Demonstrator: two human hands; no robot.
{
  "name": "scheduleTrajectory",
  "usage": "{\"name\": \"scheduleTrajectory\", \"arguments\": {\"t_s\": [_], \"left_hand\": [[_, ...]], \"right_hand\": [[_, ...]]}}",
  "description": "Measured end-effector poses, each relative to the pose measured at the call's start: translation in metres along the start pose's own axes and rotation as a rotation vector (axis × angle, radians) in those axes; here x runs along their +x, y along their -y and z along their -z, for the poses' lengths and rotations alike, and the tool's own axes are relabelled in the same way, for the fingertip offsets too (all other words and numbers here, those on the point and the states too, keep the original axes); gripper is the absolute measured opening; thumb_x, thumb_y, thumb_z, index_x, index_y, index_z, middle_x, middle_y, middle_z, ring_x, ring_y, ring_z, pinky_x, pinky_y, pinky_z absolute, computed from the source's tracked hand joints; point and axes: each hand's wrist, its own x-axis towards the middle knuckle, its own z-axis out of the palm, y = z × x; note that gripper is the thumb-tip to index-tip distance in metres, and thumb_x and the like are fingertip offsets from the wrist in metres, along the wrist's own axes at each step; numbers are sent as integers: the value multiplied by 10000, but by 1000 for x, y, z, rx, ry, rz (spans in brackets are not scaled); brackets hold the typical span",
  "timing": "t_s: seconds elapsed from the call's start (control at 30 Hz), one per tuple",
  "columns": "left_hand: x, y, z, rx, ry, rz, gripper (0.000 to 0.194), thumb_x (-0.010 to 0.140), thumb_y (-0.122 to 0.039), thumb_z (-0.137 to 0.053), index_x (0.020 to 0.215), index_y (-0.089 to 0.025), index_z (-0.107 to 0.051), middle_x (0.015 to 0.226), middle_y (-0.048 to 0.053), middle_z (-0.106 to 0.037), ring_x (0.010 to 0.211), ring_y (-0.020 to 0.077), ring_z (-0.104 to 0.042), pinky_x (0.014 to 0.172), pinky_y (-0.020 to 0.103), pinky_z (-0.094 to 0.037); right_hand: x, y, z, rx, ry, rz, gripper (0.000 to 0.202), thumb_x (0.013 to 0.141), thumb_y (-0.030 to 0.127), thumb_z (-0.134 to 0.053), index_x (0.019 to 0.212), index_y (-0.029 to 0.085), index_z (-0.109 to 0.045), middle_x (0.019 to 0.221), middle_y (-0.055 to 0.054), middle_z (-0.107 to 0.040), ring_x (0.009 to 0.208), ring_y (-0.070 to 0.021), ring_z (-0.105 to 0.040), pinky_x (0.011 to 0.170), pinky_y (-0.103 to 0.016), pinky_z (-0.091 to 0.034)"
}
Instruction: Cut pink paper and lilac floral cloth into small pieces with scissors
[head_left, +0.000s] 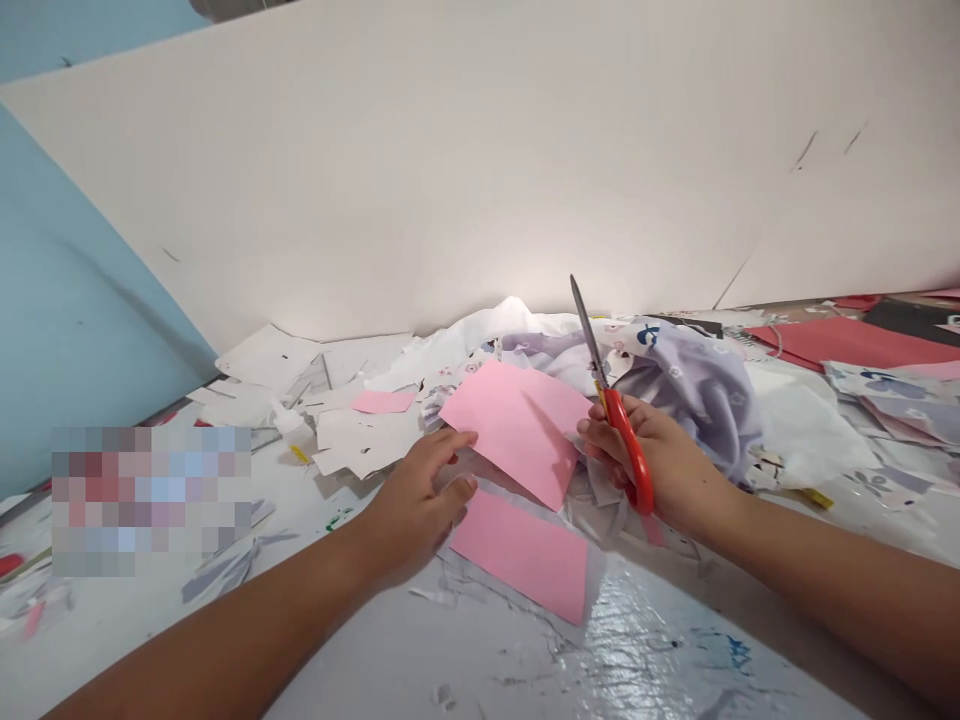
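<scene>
Red-handled scissors [630, 455] are gripped in my right hand [664, 465], blades closed and pointing up and away. The fingertips of that hand lie by the right corner of a larger pink paper piece [517, 425]. My left hand [420, 495] has its thumb and index finger apart. Its index fingertip reaches the left edge of the larger piece, and its thumb is at the upper left corner of a smaller pink rectangle [525, 555]. The smaller rectangle lies on the white table [360, 650], just nearer than the larger one. Whether the left fingertips press on either paper is unclear.
A crumpled lilac and white patterned cloth [690, 390] is heaped behind the papers. White paper scraps [367, 440] and a small white bottle [291, 425] lie left. Red sheets [855, 345] are at the right. A white panel [465, 170] rises along the back.
</scene>
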Motion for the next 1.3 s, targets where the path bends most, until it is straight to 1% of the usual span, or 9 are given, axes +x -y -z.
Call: {"name": "scheduleTrajectory", "arguments": {"t_s": [0.13,0.3,0.47,0.63,0.77,0.97,1.03,1.13,1.3], "left_hand": [[7,0,7,10,-77,15,281,747,-420,-520,960,-260,-607,946,37,-566,748,147,-519,620,262,-444],[16,10,12,-143,-176,92,248,694,-421,-590,785,-200,-524,657,-24,-529,570,104,-486,537,229,-399],[16,13,12,-164,-154,176,272,675,-386,-618,822,-211,-470,556,-52,-490,513,108,-487,469,205,-367],[16,6,11,-257,-167,115,233,689,-307,-599,849,-215,-457,719,-49,-473,498,55,-443,489,194,-382],[18,7,11,-250,-218,37,172,711,-263,-564,852,-223,-472,874,-39,-456,582,42,-452,531,173,-368],[20,15,11,-214,-159,123,165,714,-245,-519,875,-221,-496,903,-18,-497,589,61,-448,510,180,-352],[21,16,11,-230,-153,145,192,712,-256,-521,898,-218,-496,899,-9,-502,589,66,-457,508,185,-362],[21,15,9,-285,-124,169,222,722,-296,-532,925,-221,-480,860,-13,-495,561,61,-454,508,191,-381],[14,5,9,-319,-44,195,374,698,-367,-595,1004,-250,-415,977,10,-483,594,65,-499,544,217,-438]], "right_hand": [[-6,5,-1,-42,-8,27,288,696,404,-616,753,210,-411,486,67,-504,318,-58,-382,305,-171,-274],[-4,4,2,-47,61,67,265,707,348,-629,784,214,-413,434,89,-465,339,-72,-384,321,-176,-276],[3,-1,6,14,62,61,347,599,244,-730,768,216,-429,652,36,-598,469,-92,-486,398,-203,-350],[0,-1,7,63,133,76,332,594,183,-725,751,226,-435,537,88,-535,445,-74,-441,404,-183,-310],[-8,7,3,37,105,72,289,622,225,-710,735,216,-444,491,107,-466,391,-45,-364,370,-163,-265],[-4,8,2,129,89,52,209,743,348,-594,725,211,-437,524,50,-546,420,-92,-477,377,-201,-361],[0,8,4,191,97,42,220,719,319,-634,740,208,-445,609,23,-595,535,-126,-572,479,-238,-445],[2,11,5,144,85,49,308,622,281,-730,747,209,-457,663,25,-613,689,-151,-621,586,-245,-479],[0,14,6,-2,108,34,397,525,261,-781,724,212,-440,535,57,-550,544,-145,-586,453,-223,-426]]}}
